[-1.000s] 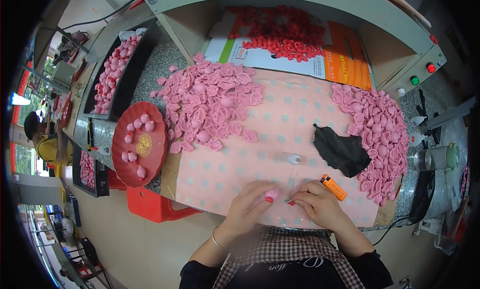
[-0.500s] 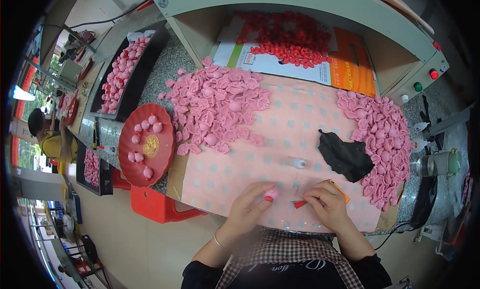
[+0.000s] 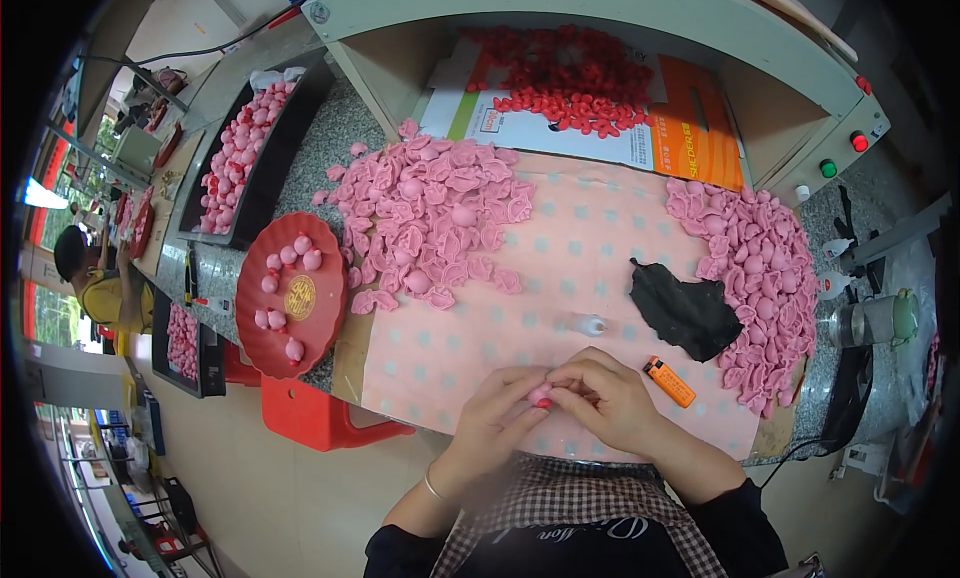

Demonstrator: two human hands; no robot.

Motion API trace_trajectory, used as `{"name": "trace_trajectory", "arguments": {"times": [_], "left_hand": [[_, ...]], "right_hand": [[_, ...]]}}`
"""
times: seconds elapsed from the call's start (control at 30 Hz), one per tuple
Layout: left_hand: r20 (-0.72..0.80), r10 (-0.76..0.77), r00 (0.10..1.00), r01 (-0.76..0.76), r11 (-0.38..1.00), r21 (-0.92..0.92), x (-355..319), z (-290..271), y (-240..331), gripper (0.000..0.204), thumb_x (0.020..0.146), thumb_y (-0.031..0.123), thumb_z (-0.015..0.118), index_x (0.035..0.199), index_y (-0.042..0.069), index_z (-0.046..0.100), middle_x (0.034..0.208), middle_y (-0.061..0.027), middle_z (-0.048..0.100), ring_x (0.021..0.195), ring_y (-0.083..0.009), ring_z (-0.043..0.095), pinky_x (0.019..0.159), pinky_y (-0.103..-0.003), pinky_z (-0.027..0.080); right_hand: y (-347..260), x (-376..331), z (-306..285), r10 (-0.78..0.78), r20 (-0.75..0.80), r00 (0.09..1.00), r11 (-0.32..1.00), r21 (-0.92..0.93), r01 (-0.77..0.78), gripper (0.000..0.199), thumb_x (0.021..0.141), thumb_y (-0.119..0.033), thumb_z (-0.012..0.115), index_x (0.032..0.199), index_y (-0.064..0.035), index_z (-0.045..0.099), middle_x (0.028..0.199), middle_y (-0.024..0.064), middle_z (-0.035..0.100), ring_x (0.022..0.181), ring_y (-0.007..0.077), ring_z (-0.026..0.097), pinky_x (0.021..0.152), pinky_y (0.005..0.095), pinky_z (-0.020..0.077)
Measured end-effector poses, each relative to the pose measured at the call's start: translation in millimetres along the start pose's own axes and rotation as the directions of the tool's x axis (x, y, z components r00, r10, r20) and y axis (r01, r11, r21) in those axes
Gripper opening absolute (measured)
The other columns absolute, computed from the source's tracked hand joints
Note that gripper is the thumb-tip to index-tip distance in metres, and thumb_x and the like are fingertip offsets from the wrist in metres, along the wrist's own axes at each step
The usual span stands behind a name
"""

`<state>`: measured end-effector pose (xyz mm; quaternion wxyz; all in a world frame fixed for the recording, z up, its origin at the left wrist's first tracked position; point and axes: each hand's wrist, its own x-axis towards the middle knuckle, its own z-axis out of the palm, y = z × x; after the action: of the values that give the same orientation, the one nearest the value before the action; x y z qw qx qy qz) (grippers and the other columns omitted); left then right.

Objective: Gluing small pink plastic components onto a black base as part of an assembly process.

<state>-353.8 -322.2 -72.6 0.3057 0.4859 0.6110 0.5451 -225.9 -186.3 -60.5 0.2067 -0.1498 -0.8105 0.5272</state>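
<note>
Low over the near edge of the cloth, my left hand (image 3: 495, 410) is closed around a small pink ball (image 3: 541, 390) with a red piece (image 3: 543, 403) on its near side. From the right, my right hand (image 3: 608, 406) pinches at the same ball, its fingertips meeting my left fingers. The fingers hide part of the ball. Just right of my right hand an orange lighter (image 3: 669, 381) lies on the cloth. Beyond my hands lies a small clear bottle-like thing (image 3: 592, 325), with a black cloth piece (image 3: 683, 308) to its right.
Pink petal-shaped pieces form heaps at left (image 3: 430, 213) and right (image 3: 765, 288) on the dotted pink cloth (image 3: 580, 248). A scalloped red plate (image 3: 260, 328) holds several pink balls. Red pieces (image 3: 575, 103) lie inside the grey cabinet (image 3: 600, 13). A black tray (image 3: 300, 128) holds more balls.
My right hand has moved left to the ball; before, it was apart, with a red sliver at its fingertips. The lighter now shows fully. My left hand has stayed nearly in place.
</note>
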Motion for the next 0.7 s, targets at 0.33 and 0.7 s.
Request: {"name": "trace_trajectory", "arguments": {"times": [0.33,0.7], "left_hand": [[0.0,-0.127,0.992,0.122,0.956,-0.268,-5.2,-0.9,-8.0,0.036,0.085,0.0,0.054,0.121,0.002,0.05,0.121,-0.0128,0.051,0.112,-0.0222,0.05,0.094,-0.032,0.042],[-0.02,-0.172,0.985,0.152,0.912,-0.382,-2.8,-5.4,-2.8,0.034,0.087,0.002,0.05,0.121,-0.002,0.049,0.123,-0.0132,0.049,0.114,-0.0205,0.046,0.096,-0.032,0.036]], "right_hand": [[9.3,-8.6,7.3,-0.017,-0.056,0.998,0.996,-0.094,0.011,0.011,0.081,-0.001,0.06,0.092,-0.0016,0.059,0.087,0.0077,0.055,0.073,0.0126,0.058,0.058,0.0244,0.0488],[2.2,-4.3,11.3,0.043,-0.032,0.999,0.999,0.014,-0.042,0.019,0.08,-0.001,0.062,0.099,-0.0016,0.06,0.095,0.0065,0.053,0.08,0.0114,0.057,0.065,0.022,0.0518]]}}
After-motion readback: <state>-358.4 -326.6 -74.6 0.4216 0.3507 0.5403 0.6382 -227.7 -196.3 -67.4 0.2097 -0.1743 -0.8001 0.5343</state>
